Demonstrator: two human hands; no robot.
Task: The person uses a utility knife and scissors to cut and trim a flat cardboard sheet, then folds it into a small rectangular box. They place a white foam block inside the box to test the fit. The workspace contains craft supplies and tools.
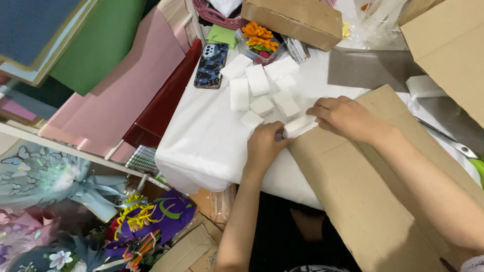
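We are counting about nine loose white foam blocks (258, 80) lying in a cluster in the upper middle of the frame on the white cloth-covered table (201, 141), plus one more white rectangular foam block (300, 125) between the hands. Our left hand (264, 145) is curling its fingers against the near end of that block, and our right hand (344, 117) is pressing bent fingers on its far end, so both are grasping it. The block is sitting at the centre of the frame on the top edge of the large flat brown cardboard sheet (363, 201), with its long axis running from lower left up toward upper right.

One clear plastic tub (258, 48) at the top centre is holding orange flowers (259, 36). One dark patterned phone (210, 65) is lying to the left of the blocks. One brown cardboard box (292, 19) is standing behind the tub.
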